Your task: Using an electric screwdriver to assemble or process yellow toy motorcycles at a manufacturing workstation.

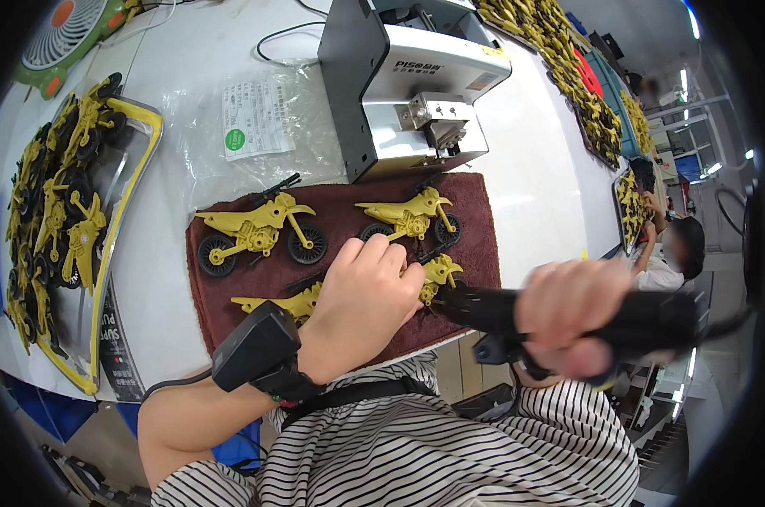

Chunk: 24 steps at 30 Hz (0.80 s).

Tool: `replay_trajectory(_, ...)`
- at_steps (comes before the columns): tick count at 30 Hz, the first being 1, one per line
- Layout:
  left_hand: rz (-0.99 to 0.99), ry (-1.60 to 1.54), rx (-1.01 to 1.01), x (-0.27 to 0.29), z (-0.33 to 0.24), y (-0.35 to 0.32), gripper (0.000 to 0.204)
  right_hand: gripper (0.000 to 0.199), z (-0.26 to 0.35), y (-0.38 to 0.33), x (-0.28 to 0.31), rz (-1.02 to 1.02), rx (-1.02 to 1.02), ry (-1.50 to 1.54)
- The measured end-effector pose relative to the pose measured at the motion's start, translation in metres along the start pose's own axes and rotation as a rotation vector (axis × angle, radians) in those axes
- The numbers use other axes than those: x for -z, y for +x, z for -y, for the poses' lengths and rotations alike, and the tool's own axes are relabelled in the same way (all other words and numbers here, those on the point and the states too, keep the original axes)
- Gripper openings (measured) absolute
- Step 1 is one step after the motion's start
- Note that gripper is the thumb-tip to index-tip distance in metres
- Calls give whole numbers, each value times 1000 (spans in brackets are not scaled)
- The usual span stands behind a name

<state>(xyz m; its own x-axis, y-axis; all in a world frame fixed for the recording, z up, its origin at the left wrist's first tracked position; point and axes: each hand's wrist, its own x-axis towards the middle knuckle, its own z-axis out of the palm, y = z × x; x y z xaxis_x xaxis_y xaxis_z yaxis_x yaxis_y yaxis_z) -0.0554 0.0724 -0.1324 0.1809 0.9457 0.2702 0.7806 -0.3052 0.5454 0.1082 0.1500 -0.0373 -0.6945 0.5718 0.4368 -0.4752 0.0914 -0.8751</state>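
Curled over a yellow toy motorcycle (441, 270), my left hand (361, 287) grips it with bent fingers and hides much of its body. My right hand (568, 313), smeared by motion, is wrapped round a black electric screwdriver (653, 321). The tool lies sideways, its front end close to the held motorcycle; whether they touch I cannot tell. Behind my left hand are two more toy motorcycles, one on the left (251, 226) and one on the right (412, 215), with black wheels. Another yellow toy body (281, 302) shows partly beside my left wrist. All lie on a dark red cloth (475, 190).
A grey-and-black screw feeder machine (433, 72) stands behind the cloth. Left of it lies a clear plastic bag (315, 110) with a label. A yellow-rimmed tray (146, 135) holds many toy motorcycles. A green fan (65, 38) stands far left. A co-worker (678, 249) sits at the right.
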Motion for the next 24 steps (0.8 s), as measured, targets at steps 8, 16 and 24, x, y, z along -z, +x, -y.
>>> replay_trajectory(8, 23, -11, -18, 1, -4, 4, 35, 12, 24, 83, 27, -160, 250, -111)
replay_trajectory(16, -1, -31, -9, 0, -1, -1, 32, 12, -21, 103, 28, -165, 335, -242)
replay_trajectory(24, -24, -23, -15, -2, -2, 1, 32, 21, 13, 52, 10, -185, 94, -75)
